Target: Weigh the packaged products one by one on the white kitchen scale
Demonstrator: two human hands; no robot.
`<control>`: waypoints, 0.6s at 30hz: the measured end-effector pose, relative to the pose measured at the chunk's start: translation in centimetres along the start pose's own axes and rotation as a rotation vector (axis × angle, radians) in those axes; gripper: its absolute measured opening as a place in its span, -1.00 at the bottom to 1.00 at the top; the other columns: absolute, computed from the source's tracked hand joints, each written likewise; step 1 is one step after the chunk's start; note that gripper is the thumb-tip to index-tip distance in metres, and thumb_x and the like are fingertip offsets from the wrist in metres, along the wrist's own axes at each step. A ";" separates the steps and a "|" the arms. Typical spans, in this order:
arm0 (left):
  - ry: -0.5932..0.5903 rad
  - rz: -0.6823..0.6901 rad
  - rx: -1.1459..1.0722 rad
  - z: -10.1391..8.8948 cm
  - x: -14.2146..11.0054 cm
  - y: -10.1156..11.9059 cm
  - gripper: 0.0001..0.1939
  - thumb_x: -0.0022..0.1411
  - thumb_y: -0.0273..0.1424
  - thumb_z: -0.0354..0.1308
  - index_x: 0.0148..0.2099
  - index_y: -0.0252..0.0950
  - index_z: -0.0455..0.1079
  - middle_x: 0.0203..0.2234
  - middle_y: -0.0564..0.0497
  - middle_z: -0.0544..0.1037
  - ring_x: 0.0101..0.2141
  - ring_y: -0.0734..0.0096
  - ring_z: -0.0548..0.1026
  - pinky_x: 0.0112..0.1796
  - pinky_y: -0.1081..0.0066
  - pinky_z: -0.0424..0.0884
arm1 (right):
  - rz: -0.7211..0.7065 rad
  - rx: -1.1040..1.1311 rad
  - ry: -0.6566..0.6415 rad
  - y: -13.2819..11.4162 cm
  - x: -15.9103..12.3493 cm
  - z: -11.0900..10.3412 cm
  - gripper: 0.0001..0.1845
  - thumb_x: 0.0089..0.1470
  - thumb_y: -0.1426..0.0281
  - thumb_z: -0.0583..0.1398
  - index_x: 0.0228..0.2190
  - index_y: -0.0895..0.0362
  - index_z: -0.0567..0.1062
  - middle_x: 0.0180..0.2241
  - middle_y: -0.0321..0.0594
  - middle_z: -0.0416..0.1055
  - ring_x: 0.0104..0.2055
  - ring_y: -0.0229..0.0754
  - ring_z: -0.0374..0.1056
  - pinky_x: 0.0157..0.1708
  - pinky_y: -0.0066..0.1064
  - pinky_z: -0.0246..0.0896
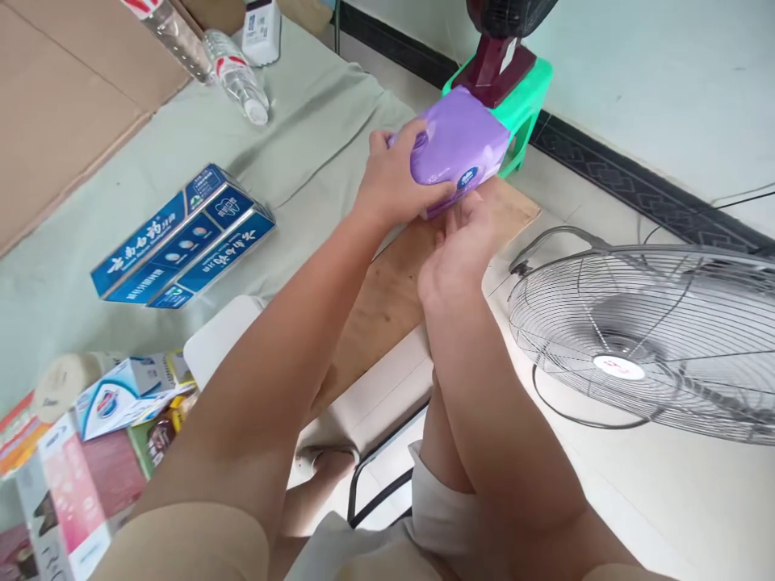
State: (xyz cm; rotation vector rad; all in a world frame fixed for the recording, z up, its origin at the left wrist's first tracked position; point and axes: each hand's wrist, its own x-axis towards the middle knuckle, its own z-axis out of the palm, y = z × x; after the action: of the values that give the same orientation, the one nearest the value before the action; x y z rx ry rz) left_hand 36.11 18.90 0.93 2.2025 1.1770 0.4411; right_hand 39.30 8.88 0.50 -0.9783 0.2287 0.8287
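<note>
A purple plastic-wrapped tissue pack point(458, 139) with a small blue label is held up beyond the wooden board. My left hand point(396, 173) is closed around its left end, fingers over the upper side and thumb along the near edge. Under the pack's near lower edge, my right hand point(461, 242) has its palm turned up and its fingers curled against the pack; the fingertips are partly hidden. Left of my forearms, blue toothpaste boxes point(185, 238) lie side by side on the pale green cloth point(320, 145).
Plastic bottles point(237, 77) and a white box point(261, 32) lie at the back left near cardboard point(73, 105). Assorted packages point(73, 492) crowd the lower left. A large fan point(635, 347) stands right; a green stool point(533, 97) bears a dark red stand point(493, 73).
</note>
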 end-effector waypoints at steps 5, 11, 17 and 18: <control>0.024 -0.029 0.016 0.2 -2.3 0.4 -0.23 0.04 -0.35 0.57 0.24 -0.08 0.32 0.17 -0.13 0.38 0.28 0.13 0.36 0.33 0.19 0.37 | 0.018 0.031 0.004 1.0 0.1 -0.5 -0.76 0.21 0.27 0.08 -0.12 -0.01 0.46 0.13 -0.39 0.50 0.39 -0.19 0.32 0.53 -0.03 0.09; 0.189 -0.088 0.085 -1.1 -6.7 1.8 -0.25 0.09 -0.35 0.52 0.26 -0.11 0.29 0.16 -0.17 0.45 0.29 0.04 0.36 0.31 0.14 0.40 | -0.030 -0.073 -0.133 1.4 0.3 -1.9 -0.81 0.18 0.22 0.06 -0.26 -0.02 0.42 -0.05 -0.32 0.49 0.19 -0.14 0.47 0.21 -0.12 0.43; 0.350 -0.049 -0.057 -5.0 -13.8 0.8 -0.26 0.09 -0.27 0.51 0.26 -0.06 0.29 0.17 -0.13 0.42 0.29 0.01 0.35 0.28 0.13 0.42 | -0.101 -0.159 -0.373 2.2 -3.3 -1.6 -0.76 0.16 0.15 0.13 -0.15 -0.07 0.38 -0.08 -0.30 0.50 0.11 -0.12 0.51 0.12 -0.14 0.53; 0.386 -0.048 -0.082 -5.6 -15.7 0.1 -0.23 0.09 -0.23 0.52 0.28 -0.04 0.29 0.18 -0.14 0.39 0.30 -0.01 0.34 0.26 0.11 0.44 | -0.123 -0.205 -0.458 2.6 -4.3 -1.5 -0.76 0.18 0.13 0.12 -0.14 -0.09 0.39 -0.06 -0.30 0.53 0.13 -0.12 0.51 0.14 -0.13 0.53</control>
State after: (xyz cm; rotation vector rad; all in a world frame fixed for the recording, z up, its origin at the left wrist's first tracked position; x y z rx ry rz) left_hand 24.51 7.75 5.17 2.0701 1.3766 0.9077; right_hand 34.81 6.24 0.24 -0.9538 -0.3123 0.9505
